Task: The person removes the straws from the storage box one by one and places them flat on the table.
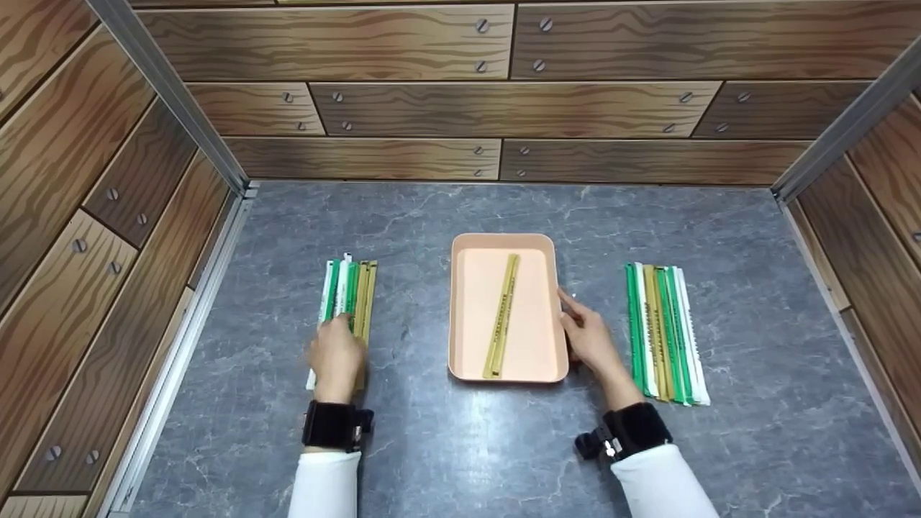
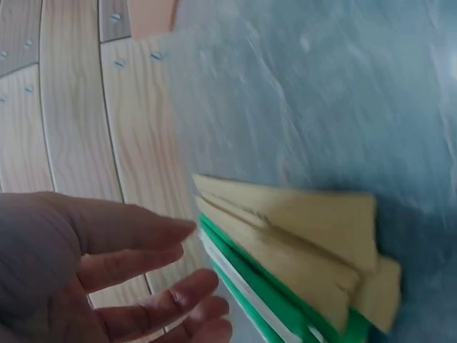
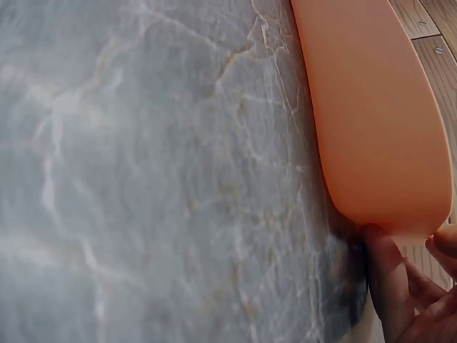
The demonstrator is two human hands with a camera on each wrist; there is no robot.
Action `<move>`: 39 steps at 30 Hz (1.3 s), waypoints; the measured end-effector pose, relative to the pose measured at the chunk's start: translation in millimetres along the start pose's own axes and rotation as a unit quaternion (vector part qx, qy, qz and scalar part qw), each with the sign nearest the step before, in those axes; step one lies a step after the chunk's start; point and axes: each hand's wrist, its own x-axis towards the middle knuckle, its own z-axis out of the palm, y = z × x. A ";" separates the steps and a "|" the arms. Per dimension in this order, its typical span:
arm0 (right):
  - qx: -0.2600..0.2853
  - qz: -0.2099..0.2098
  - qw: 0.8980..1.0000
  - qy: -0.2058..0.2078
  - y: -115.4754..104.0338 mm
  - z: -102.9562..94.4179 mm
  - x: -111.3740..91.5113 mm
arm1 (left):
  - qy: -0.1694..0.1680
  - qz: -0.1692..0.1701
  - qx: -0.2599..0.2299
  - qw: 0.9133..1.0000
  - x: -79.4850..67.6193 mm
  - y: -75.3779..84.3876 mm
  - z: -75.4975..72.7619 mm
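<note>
My left hand [image 1: 337, 354] is over the row of slim stick packets [image 1: 367, 298] on the left and hides part of them. They are white, green and gold. In the left wrist view its loosely bent fingers [image 2: 171, 304] and thumb are apart, at the edge of the gold and green packets [image 2: 300, 229], with nothing between them. My right hand [image 1: 593, 342] holds the right side of a peach tray [image 1: 464, 324], fingers at its wall and rim in the right wrist view. Inside the tray, a gold stick packet [image 1: 501, 316] with dark print lies slanted.
Right of the tray, a second row of green, white and gold stick packets [image 1: 663, 331] lies beside my right forearm. The grey marbled table [image 1: 417, 216] is bordered by wood-patterned walls [image 1: 410, 108] at the back and sides, with metal rails in the corners.
</note>
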 end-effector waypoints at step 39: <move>-0.013 -0.006 1.000 0.005 0.4 -0.1 0.9 | -0.146 0.227 -0.035 0.962 -35.9 139.0 100.5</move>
